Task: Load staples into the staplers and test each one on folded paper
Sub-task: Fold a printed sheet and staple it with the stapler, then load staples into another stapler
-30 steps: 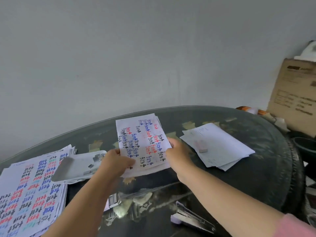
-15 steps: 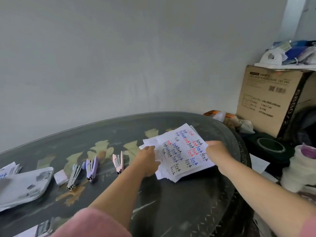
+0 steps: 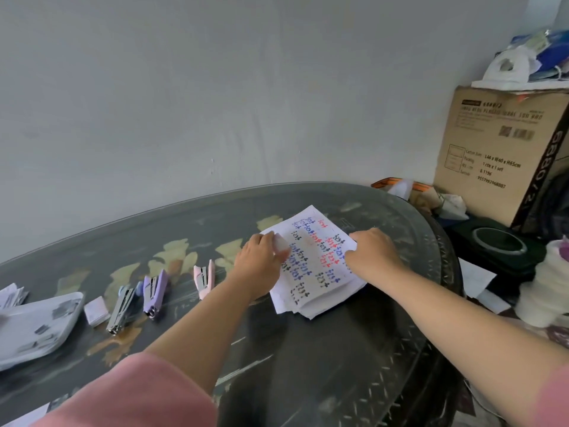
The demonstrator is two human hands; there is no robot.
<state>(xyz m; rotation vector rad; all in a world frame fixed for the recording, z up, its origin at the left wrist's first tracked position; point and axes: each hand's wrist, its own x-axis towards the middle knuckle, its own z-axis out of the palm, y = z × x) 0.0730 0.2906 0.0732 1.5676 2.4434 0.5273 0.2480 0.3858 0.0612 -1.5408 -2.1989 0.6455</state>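
Holding, left hand (image 3: 261,261): fingers curled at the left edge of the folded paper stack (image 3: 317,272), pinching a lifted white corner; pink sleeve (image 3: 138,396) on the upper arm.
Holding, right hand (image 3: 374,254): knuckles up, fingers curled down over the stack's right edge, gripping it.
Folded paper stack: several white sheets. The top sheet is printed with rows of red, blue and black marks. The stack lies flat on the table toward its far right side, between the two hands, with corners fanned out at the near edge.
Pink stapler (image 3: 204,280): on the table just left of the left wrist, apart from the paper, its two arms spread in a V.
Purple stapler (image 3: 155,292): left of the pink stapler, near but not touching it, likewise spread open.
Silver stapler (image 3: 120,309): just beside the purple stapler on its left, with pale blue trim, nose toward the viewer. Whether the two touch cannot be told.
Staple box (image 3: 97,310): small, white and flat, between the silver stapler and the tray.
Tray (image 3: 15,325): white, at the left edge of view, holding loose grey staple strips; blurred.
Table (image 3: 308,380): dark oval top under glass, with a pale leaf pattern showing through.
Cardboard box (image 3: 498,155): brown with printed labels, standing beyond the table's right end against the grey wall (image 3: 215,87), with white and blue clutter piled on its top.
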